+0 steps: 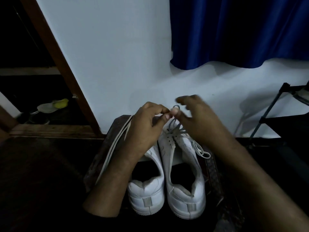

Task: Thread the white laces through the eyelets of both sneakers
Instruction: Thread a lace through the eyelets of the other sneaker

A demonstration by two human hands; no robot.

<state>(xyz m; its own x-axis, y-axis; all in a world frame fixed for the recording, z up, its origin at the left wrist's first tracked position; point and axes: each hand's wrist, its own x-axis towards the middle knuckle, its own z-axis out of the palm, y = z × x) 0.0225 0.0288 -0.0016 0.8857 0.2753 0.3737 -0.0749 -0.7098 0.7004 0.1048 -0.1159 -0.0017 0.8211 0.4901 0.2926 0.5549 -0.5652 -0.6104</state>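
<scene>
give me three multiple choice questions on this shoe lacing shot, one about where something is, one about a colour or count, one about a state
1. Where does the loose spare lace lie?
A. to the left of the left sneaker
B. inside the right sneaker
C. on the black rack

2. What colour is the curtain?
A. red
B. blue
C. green

3. What is the left hand doing?
A. resting flat on the floor
B. pinching a lace loop above the right sneaker
C. holding the sneaker's heel

Answers:
1 A: the spare lace stretches along the mat's edge beside the left sneaker.
2 B: the curtain hanging at upper right is deep blue.
3 B: thumb and fingertips meet on the lace loop over the right sneaker; the right hand is blurred beside it.
</scene>
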